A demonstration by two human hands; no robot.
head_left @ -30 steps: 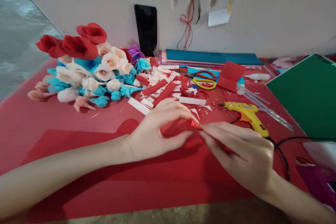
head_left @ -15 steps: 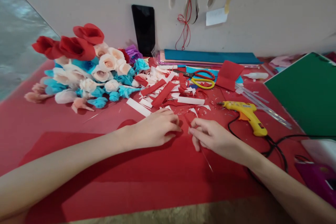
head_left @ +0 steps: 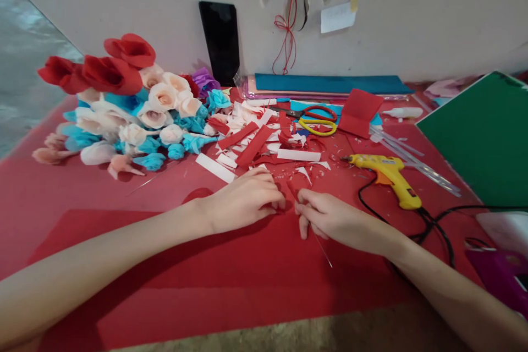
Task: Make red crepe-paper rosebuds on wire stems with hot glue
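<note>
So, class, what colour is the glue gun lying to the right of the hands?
Yellow: the glue gun has an orange trigger and a black cord, seen in the head view.

Thin wire [head_left: 323, 248], slanted, on red sheet [head_left: 231, 264]

The left hand [head_left: 243, 201] hides whatever its curled fingers pinch. The flat green card sheet [head_left: 482, 137] and glossy purple sheet [head_left: 501, 280] run off the right edge
</note>
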